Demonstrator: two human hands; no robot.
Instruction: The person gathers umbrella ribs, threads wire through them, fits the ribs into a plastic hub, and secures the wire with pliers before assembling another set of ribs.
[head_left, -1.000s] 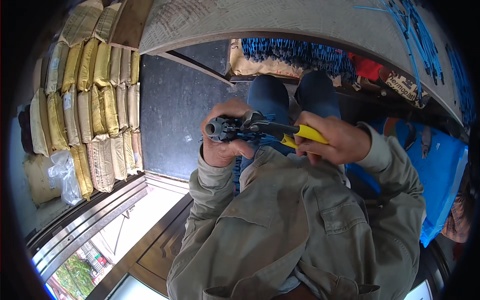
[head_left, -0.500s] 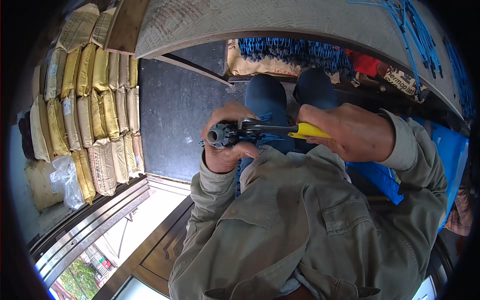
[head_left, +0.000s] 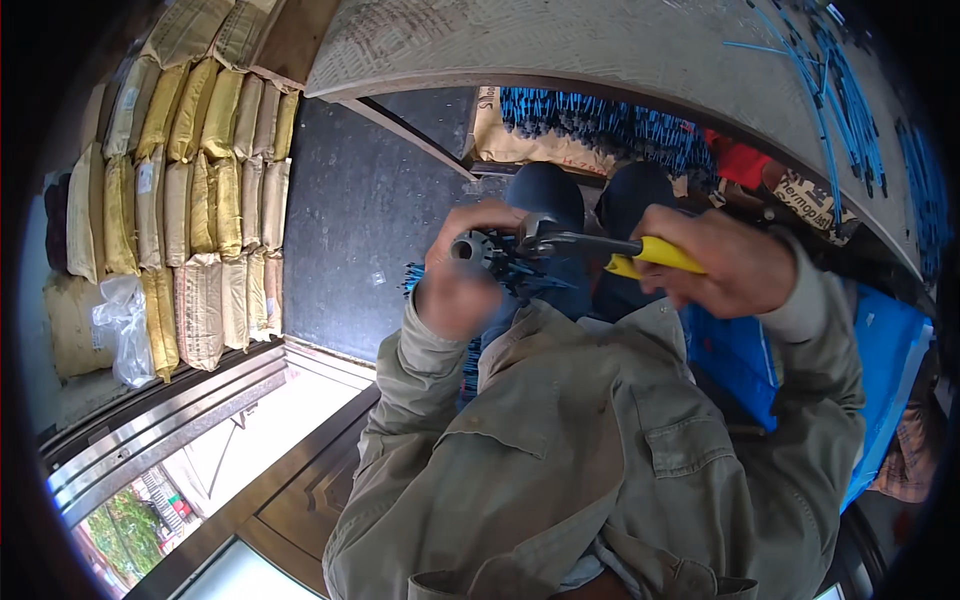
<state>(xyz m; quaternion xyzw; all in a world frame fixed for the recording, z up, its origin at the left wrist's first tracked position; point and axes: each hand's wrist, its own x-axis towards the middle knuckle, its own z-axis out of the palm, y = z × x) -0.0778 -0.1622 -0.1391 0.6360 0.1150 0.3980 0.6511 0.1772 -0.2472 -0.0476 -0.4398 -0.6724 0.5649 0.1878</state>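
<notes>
My left hand (head_left: pixel 455 295) is closed around a dark grey hollow plastic piece (head_left: pixel 466 250), its round opening facing up. Thin blue and black plastic sticks (head_left: pixel 530 280) stick out around this piece, with some tips poking out past the left side of the hand. In my right hand (head_left: pixel 735 260) is a pair of pliers with yellow handles (head_left: pixel 672 254), fingers wrapped round the grips. The metal jaws (head_left: pixel 540 232) reach the right side of the grey piece, among the sticks; what they touch there is too small to tell. Both hands are above my knees.
A grey table (head_left: pixel 560 45) with loose blue sticks (head_left: pixel 840 110) curves across the top. Beneath it, many blue sticks (head_left: pixel 610 125) lie over a paper sack (head_left: pixel 545 150). Stacked sacks (head_left: pixel 195 200) stand at the left. A blue plastic sheet or bag (head_left: pixel 875 375) is by my right arm.
Both hands have shifted slightly right in the view. The pliers' handles are farther apart, and the grey piece is tilted differently. The whole view has moved a little too.
</notes>
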